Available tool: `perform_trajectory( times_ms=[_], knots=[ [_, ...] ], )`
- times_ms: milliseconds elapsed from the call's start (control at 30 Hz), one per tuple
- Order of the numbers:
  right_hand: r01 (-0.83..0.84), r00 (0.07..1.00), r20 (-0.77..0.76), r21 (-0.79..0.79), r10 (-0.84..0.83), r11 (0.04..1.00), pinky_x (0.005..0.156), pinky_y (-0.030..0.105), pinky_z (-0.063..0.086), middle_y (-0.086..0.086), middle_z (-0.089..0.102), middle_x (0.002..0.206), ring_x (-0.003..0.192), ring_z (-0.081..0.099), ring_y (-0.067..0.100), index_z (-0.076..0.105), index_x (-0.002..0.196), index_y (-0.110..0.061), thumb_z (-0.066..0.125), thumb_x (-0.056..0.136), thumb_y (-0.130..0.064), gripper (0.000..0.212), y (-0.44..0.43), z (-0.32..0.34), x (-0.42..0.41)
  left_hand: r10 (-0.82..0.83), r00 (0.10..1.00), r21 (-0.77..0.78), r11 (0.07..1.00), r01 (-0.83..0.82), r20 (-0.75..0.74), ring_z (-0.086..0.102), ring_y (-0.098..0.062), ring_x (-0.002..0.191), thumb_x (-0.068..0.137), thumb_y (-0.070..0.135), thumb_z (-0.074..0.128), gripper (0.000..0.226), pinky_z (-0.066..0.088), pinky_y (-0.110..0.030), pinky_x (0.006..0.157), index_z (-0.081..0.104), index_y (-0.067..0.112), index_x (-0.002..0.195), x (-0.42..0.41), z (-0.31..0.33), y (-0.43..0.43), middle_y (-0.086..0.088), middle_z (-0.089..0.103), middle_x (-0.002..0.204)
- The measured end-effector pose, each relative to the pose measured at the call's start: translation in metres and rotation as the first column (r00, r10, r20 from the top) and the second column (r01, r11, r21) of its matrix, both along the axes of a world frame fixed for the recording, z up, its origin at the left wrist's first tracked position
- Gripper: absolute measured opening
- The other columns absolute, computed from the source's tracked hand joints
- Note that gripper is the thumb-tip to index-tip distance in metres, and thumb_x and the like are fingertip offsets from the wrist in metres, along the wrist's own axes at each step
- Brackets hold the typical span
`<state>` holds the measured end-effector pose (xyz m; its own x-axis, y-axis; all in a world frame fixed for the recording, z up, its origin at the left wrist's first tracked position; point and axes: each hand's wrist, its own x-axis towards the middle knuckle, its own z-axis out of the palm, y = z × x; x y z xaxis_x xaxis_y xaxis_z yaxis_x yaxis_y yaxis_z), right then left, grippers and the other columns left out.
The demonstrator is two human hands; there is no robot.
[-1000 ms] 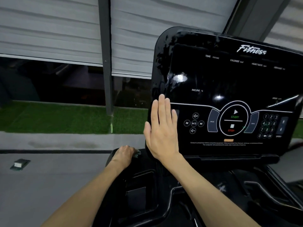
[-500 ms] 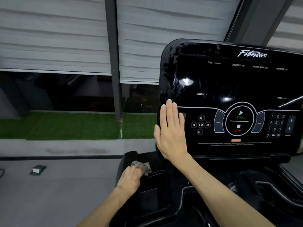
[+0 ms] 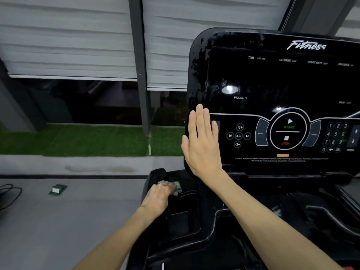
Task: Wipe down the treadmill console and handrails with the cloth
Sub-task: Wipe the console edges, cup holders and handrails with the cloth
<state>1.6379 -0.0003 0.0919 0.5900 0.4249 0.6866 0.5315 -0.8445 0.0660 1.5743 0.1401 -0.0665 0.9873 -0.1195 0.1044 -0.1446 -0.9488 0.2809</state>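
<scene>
Left hand: Your left hand (image 3: 158, 198) was clenched over the cloth (image 3: 172, 187) and pressed it onto the black tray moulding (image 3: 183, 221), probably so the wad scrubbed rather than slid.
Cloth: Pale green and bunched. Most of it was hidden under that hand, with a frayed edge showing past the knuckles.
Right hand: Your right hand (image 3: 202, 145) lay flat, fingers straight and together, grasping nothing. Its palm rested on the left edge of the console (image 3: 272, 84), likely to brace you as you leaned in.
Console: The media buttons (image 3: 238, 135) sat just right of your little finger, untouched. Blotchy streaks ran above your fingertips, so that border probably needed another pass.
Handrails: They looked not yet reached.
Beyond: Well left of your left hand, a small block (image 3: 57, 190) and a cable (image 3: 8, 193) lay on the floor. Farther off were a grass strip (image 3: 78, 139) and blinds (image 3: 68, 36).
</scene>
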Motion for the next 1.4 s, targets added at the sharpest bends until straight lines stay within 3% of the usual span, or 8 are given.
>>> perform_trajectory(
  times_ms=[67,200,567,800,1067,1167,1333,1400],
  knots=[
    [-0.011,1.000,0.013,0.003,0.010,1.000,0.118,0.046,0.013,0.018,0.007,0.159,0.148,0.005,0.030,0.015,0.151,0.000,0.034,0.100,-0.028,0.061,0.000,-0.002,0.001,0.041,0.997,0.051,0.998,-0.038,-0.062,0.062,-0.030,0.114,0.080,-0.011,0.049,0.055,0.049,-0.038,0.096,0.063,0.014,0.128,0.024,0.005,0.000,-0.010,0.068,0.122],
    [-0.010,0.999,0.053,0.011,0.009,1.000,0.118,0.044,0.008,0.020,0.011,0.158,0.147,0.007,0.031,0.016,0.150,0.000,0.032,0.099,-0.027,0.060,0.002,-0.003,0.003,0.047,0.985,0.224,0.975,-0.009,-0.164,0.061,-0.031,0.112,0.091,-0.001,0.045,0.046,0.045,-0.036,0.094,0.059,0.018,0.131,0.070,0.014,0.003,-0.011,0.068,0.118],
    [-0.025,0.996,0.089,0.038,0.021,0.999,0.117,0.045,0.008,0.023,0.013,0.157,0.147,0.007,0.033,0.013,0.149,0.001,0.033,0.098,-0.025,0.060,0.003,-0.006,0.006,0.105,0.966,0.033,0.994,-0.100,-0.236,0.060,-0.033,0.113,0.097,0.006,0.048,0.036,0.043,-0.036,0.098,0.067,0.020,0.124,0.109,-0.001,0.005,-0.012,0.068,0.120],
    [-0.010,0.998,0.061,0.017,0.009,1.000,0.117,0.046,0.009,0.022,0.011,0.158,0.147,0.007,0.033,0.015,0.150,0.001,0.034,0.098,-0.026,0.061,0.003,-0.003,0.003,0.119,0.987,-0.031,0.992,-0.122,-0.106,0.060,-0.034,0.106,0.098,0.011,0.046,0.028,0.042,-0.035,0.082,0.067,0.020,0.116,0.054,0.008,-0.007,-0.009,0.071,0.108],
    [-0.008,0.999,0.044,0.016,0.007,1.000,0.116,0.047,0.014,0.023,0.013,0.157,0.146,0.011,0.034,0.018,0.149,0.002,0.032,0.099,-0.027,0.060,0.003,0.000,0.000,0.030,0.994,-0.213,0.977,-0.007,0.105,0.071,-0.026,0.087,0.094,0.010,0.049,0.022,0.058,-0.037,0.068,0.070,0.013,0.100,-0.031,-0.008,-0.014,0.000,0.073,0.105],
    [-0.010,0.999,0.044,0.003,0.010,1.000,0.115,0.048,0.018,0.023,0.015,0.157,0.146,0.013,0.035,0.019,0.149,0.002,0.032,0.099,-0.027,0.059,0.001,0.002,0.000,0.039,0.997,-0.233,0.972,-0.023,0.064,0.071,-0.030,0.093,0.095,0.012,0.048,0.025,0.059,-0.040,0.075,0.071,0.009,0.104,-0.029,-0.010,-0.012,-0.003,0.072,0.112],
    [-0.018,0.999,0.043,-0.001,0.018,1.000,0.115,0.048,0.017,0.023,0.014,0.157,0.146,0.012,0.035,0.019,0.149,0.002,0.032,0.099,-0.027,0.059,0.000,0.001,0.001,0.088,0.996,-0.315,0.946,-0.075,0.029,0.061,-0.024,0.119,0.090,-0.007,0.051,0.042,0.051,-0.035,0.098,0.068,0.012,0.124,0.002,-0.001,-0.014,-0.004,0.064,0.130],
    [-0.027,0.998,0.055,0.009,0.027,1.000,0.116,0.048,0.016,0.023,0.014,0.157,0.146,0.012,0.035,0.019,0.149,0.002,0.033,0.099,-0.027,0.059,0.001,0.000,0.003,0.121,0.992,-0.277,0.953,-0.123,-0.024,0.059,-0.026,0.121,0.096,0.004,0.049,0.038,0.045,-0.029,0.098,0.064,0.018,0.129,0.024,0.005,-0.015,-0.004,0.065,0.129]
  ],
)
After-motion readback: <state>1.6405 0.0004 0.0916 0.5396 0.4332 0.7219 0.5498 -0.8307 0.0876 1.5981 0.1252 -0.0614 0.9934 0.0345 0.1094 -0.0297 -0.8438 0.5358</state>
